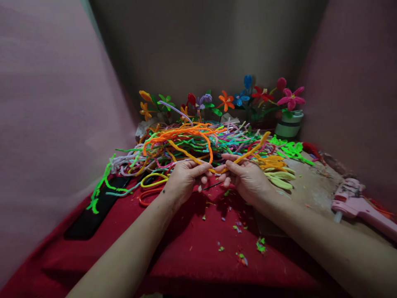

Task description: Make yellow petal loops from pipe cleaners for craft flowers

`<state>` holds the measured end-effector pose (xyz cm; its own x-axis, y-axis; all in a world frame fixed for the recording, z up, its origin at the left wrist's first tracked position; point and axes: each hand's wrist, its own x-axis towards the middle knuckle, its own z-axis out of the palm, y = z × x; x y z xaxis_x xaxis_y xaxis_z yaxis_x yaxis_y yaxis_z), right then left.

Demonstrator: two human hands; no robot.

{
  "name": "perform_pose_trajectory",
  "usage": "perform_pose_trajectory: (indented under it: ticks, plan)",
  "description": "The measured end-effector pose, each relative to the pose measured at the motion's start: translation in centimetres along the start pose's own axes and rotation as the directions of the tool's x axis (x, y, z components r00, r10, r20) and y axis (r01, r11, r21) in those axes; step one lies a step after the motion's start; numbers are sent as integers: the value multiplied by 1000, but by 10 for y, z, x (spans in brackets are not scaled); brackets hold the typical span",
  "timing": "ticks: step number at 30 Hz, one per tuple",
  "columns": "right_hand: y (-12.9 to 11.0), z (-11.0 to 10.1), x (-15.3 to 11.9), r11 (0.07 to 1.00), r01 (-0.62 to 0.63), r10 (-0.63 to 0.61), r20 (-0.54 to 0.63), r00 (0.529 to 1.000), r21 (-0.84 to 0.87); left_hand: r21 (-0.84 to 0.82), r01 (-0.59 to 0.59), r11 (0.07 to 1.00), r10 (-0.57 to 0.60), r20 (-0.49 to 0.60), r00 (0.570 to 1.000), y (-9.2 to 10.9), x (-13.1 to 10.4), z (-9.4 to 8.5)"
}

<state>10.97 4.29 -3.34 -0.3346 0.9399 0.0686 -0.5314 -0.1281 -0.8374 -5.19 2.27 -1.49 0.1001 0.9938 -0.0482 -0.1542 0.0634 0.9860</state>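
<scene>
A yellow-orange pipe cleaner (186,154) is pinched by both hands and sags into a shallow V between them. My left hand (190,177) grips it left of its middle, thumb on top. My right hand (241,174) pinches it just to the right, and one end rises past that hand. Behind the hands lies a big heap of many-coloured pipe cleaners (186,136), with bright orange ones on top. Yellow-orange looped pieces (274,162) and pale yellow-green looped pieces (281,180) rest beyond my right hand.
Pipe-cleaner flowers (226,100) stand along the back, some by a pale green pot (289,124). A pink glue gun (356,203) lies at right. A black flat object (89,219) and red-handled scissors (145,198) are at left. Fuzz scraps (260,245) dot the red cloth (192,256).
</scene>
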Motion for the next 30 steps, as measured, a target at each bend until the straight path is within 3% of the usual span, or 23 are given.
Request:
perform_pose_trajectory:
  ticks: [8,13,17,24,27,30]
  plan:
    - [2,6,-11,906,25,-26,4,1000,-423,-16,-65,998,66,124,990,-2,-6,14]
    - [-3,10,-15,760,104,-50,101,994,-642,-77,-70,995,75,73,995,-4,-7,20]
    - [-2,10,-15,663,170,-98,141,985,-729,-47,-51,998,55,90,994,-5,-8,21]
    - [2,7,-12,563,180,-90,156,984,-807,4,-12,1000,12,73,997,-7,-7,18]
    - [2,8,-14,638,172,-72,164,984,-751,0,-32,999,32,70,997,-9,-6,17]
    - [2,9,-15,865,6,87,162,983,-502,-7,-76,997,76,60,995,-10,-7,16]
